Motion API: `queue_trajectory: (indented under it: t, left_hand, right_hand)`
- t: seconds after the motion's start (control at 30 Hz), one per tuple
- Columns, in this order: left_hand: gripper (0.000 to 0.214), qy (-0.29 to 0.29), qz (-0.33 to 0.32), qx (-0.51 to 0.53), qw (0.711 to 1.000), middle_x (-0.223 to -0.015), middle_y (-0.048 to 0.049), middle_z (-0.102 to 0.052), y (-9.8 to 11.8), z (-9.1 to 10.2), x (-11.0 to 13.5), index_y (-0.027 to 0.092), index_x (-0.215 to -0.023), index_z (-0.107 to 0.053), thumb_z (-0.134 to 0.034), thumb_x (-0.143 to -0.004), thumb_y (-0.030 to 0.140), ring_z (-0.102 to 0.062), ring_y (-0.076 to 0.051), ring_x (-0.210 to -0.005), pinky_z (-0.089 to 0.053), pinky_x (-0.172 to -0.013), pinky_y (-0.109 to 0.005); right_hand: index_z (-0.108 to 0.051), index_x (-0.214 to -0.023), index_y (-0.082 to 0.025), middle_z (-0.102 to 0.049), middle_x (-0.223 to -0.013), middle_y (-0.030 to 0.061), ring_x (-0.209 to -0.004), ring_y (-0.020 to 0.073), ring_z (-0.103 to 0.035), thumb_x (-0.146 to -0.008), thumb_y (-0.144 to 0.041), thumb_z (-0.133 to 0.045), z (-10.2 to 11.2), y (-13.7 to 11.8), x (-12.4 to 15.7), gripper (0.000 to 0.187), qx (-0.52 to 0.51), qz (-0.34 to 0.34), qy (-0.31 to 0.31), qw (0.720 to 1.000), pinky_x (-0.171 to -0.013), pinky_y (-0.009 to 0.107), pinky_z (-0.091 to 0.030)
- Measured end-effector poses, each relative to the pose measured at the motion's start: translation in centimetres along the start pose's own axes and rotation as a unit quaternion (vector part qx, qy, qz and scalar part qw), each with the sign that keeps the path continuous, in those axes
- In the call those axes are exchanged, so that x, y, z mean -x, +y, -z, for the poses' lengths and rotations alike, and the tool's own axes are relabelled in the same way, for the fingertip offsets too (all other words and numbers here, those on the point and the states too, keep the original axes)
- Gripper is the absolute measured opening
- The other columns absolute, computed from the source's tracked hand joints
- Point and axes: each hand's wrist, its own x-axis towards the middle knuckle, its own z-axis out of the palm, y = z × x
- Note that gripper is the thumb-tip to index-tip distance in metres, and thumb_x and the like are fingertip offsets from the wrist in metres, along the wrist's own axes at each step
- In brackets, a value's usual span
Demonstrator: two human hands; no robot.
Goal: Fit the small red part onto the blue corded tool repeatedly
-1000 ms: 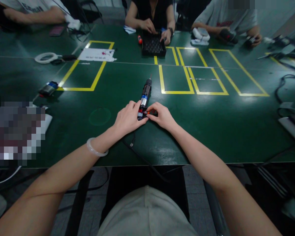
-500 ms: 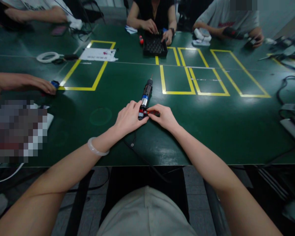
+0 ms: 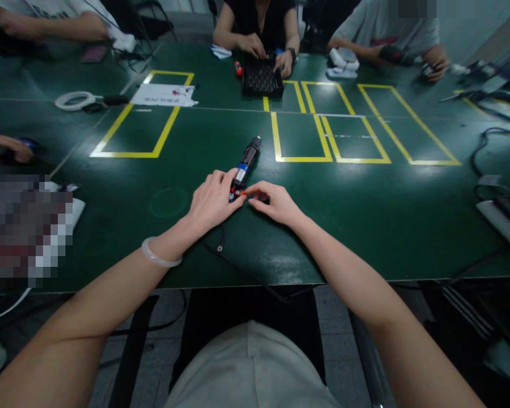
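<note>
A black electric screwdriver [image 3: 245, 163] with a blue band lies on the green table [image 3: 365, 215], tip pointing away from me. My left hand [image 3: 212, 201] rests closed around its near end. My right hand [image 3: 276, 203] pinches a small red and black part beside that same end; I cannot make out what the part is. A black cable [image 3: 238, 266] runs from the tool's end toward me and over the table edge.
Yellow tape rectangles [image 3: 140, 116] mark the table. A black tray [image 3: 261, 79] sits at the far side under another person's hands. A white ring [image 3: 71, 101], a paper sheet [image 3: 164, 94] and cables [image 3: 488, 153] lie around. A co-worker's hand [image 3: 8, 146] is at the left.
The screwdriver has tilted slightly, its near end shifting left with my hands. The co-worker's hand at left pulled back, and the small device it touched is gone from beside the tape.
</note>
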Motion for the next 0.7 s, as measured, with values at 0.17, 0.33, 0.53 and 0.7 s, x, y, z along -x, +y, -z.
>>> queue_trajectory:
  t: [0.17,0.33,0.53,0.7]
  left_hand:
    - [0.072,-0.007,0.005,-0.026,1.0,-0.136,-0.0228,-0.05,-0.8,0.3,-0.4,0.017,-0.157,-0.03,-0.051,-0.097,0.05,-0.05,-0.041,-0.125,-0.043,-0.1,-0.048]
    - [0.074,0.0,0.067,-0.036,0.997,-0.14,-0.0232,-0.049,-4.0,0.4,-1.7,0.018,-0.157,-0.031,-0.048,-0.095,0.055,-0.049,-0.043,-0.127,-0.041,-0.101,-0.051]
    - [0.081,0.028,0.153,-0.003,0.988,-0.144,-0.0215,-0.045,-10.3,0.8,-3.0,0.016,-0.155,-0.037,-0.044,-0.093,0.067,-0.044,-0.042,-0.133,-0.038,-0.101,-0.05]
    - [0.084,0.029,0.224,-0.022,0.974,-0.146,-0.0184,-0.041,-15.1,1.2,-3.1,0.012,-0.152,-0.036,-0.032,-0.095,0.073,-0.042,-0.037,-0.128,-0.037,-0.101,-0.049]
  right_hand:
    - [-0.069,-0.101,-0.019,-0.072,-0.101,0.006,-0.087,0.018,-0.065,-0.09,-0.023,-0.059,0.5,0.6,0.0,0.015,0.007,-0.007,0.019,1.0,-0.081,0.033,-0.052]
    - [-0.069,-0.098,-0.02,-0.071,-0.096,0.0049,-0.083,0.0174,-0.063,-0.091,-0.023,-0.057,0.6,0.9,0.0,0.014,0.021,-0.015,0.025,0.999,-0.078,0.032,-0.051]
    - [-0.069,-0.098,-0.02,-0.071,-0.095,0.0044,-0.082,0.0167,-0.062,-0.093,-0.022,-0.056,0.6,0.9,0.0,0.014,0.035,-0.01,0.02,0.999,-0.077,0.031,-0.05]
    - [-0.069,-0.097,-0.019,-0.07,-0.095,0.0051,-0.08,0.0167,-0.062,-0.093,-0.022,-0.055,0.6,0.9,0.0,0.015,0.039,-0.008,0.015,0.999,-0.076,0.03,-0.049]
